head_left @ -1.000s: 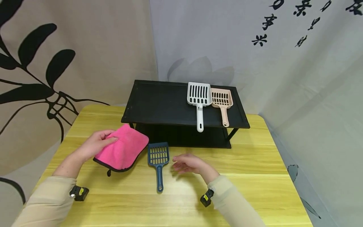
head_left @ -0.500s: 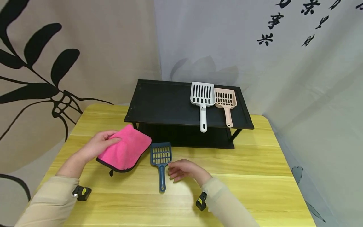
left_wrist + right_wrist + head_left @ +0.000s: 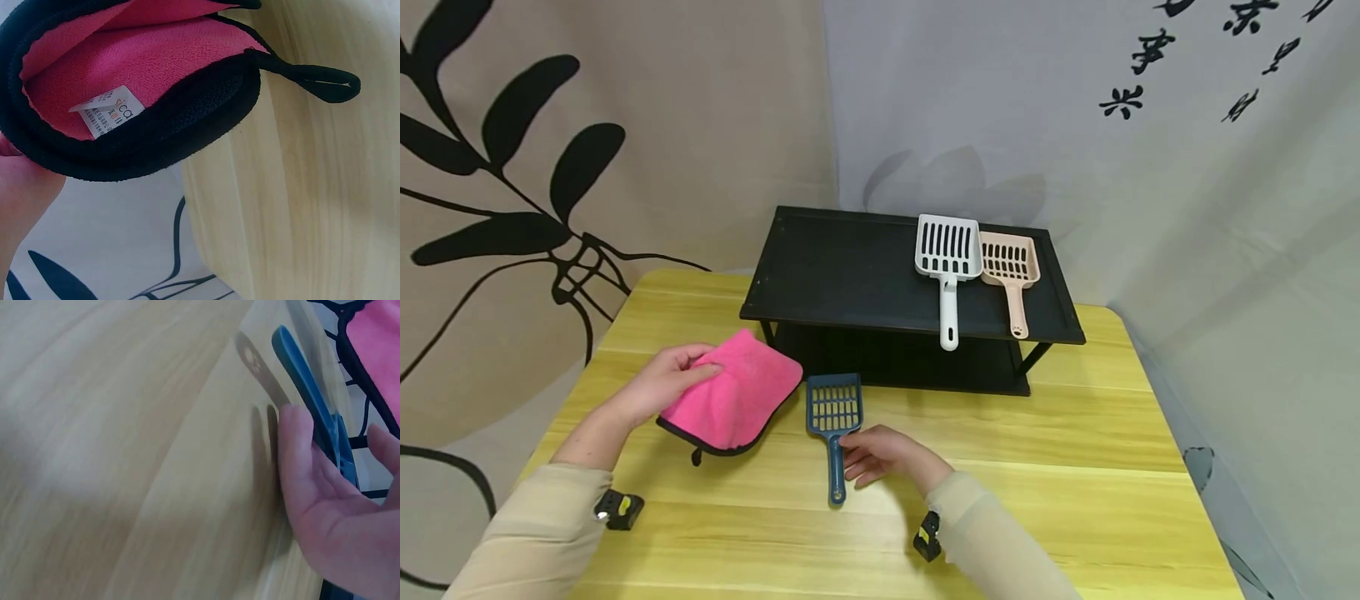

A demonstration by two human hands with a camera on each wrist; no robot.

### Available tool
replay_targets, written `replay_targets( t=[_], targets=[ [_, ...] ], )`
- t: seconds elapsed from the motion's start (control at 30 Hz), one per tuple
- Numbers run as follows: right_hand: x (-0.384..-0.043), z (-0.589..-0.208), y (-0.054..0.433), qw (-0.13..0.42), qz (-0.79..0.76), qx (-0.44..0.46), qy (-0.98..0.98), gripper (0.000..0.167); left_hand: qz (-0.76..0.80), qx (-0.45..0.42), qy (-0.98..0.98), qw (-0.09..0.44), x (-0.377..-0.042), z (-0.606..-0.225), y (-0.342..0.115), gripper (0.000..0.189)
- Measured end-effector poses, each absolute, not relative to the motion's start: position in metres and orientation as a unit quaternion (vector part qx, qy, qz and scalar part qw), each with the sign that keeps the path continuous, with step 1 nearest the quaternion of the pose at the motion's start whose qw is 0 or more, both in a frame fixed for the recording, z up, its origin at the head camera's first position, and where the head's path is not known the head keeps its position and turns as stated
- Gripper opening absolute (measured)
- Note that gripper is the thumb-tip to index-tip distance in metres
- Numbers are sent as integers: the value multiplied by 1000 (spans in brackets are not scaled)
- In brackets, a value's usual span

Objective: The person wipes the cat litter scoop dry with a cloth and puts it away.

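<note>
A person's left hand [image 3: 662, 386] is gripping a bright pink plush cloth with black edging [image 3: 741, 396] in the left part of the head view, the thumb lying on top and the cloth spreading toward the centre. In the left wrist view the cloth is showing a black-rimmed opening, a small white printed label [image 3: 112, 114] inside and a black hanging loop [image 3: 331, 81] at its corner. The right hand [image 3: 889, 454], lower centre, is reaching beside the handle of a dark blue plastic slotted scoop [image 3: 834, 432], its fingers loosely bent, its thumb standing apart, and nothing held; whether a fingertip is touching the handle, one cannot tell. That scoop is lying just below the frame's centre, between the two hands, its handle pointing toward the bottom edge above the yellow wood-grain surface [image 3: 1060, 508]. Behind it, a black two-tier stand [image 3: 850, 267] is filling the upper centre, carrying a white slotted scoop [image 3: 949, 278] and, just to its right in the frame, a smaller peach slotted scoop [image 3: 1012, 281], both handles pointing downward in the frame.
</note>
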State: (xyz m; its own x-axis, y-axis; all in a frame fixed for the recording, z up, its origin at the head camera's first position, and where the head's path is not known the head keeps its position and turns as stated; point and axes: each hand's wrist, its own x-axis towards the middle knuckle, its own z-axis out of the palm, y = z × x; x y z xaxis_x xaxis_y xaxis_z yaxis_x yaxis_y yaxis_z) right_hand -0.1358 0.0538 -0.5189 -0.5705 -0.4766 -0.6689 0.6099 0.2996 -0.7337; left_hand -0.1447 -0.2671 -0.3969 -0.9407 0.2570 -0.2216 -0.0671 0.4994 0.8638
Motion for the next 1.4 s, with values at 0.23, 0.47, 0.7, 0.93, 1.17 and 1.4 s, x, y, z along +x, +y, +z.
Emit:
replay_targets(
  t=[0.23,0.47,0.7,0.93,1.17,1.4],
  targets=[
    [-135,-517,49,454,-582,62,671,28,495,55,852,163,-146,-399,-267,41],
    [-136,-516,50,443,-595,77,666,21,491,48,853,169,-147,-400,-266,41],
    [-137,-512,65,453,-638,79,618,34,488,52,854,171,-148,-400,-264,39],
    [-137,-516,82,413,-659,75,624,41,490,59,854,165,-148,-400,-260,39],
    [-135,-512,107,381,-632,44,674,40,490,67,853,168,-150,-400,-253,41],
    [-133,-493,141,405,-621,26,671,36,489,62,855,163,-153,-398,-241,46]
  ],
)
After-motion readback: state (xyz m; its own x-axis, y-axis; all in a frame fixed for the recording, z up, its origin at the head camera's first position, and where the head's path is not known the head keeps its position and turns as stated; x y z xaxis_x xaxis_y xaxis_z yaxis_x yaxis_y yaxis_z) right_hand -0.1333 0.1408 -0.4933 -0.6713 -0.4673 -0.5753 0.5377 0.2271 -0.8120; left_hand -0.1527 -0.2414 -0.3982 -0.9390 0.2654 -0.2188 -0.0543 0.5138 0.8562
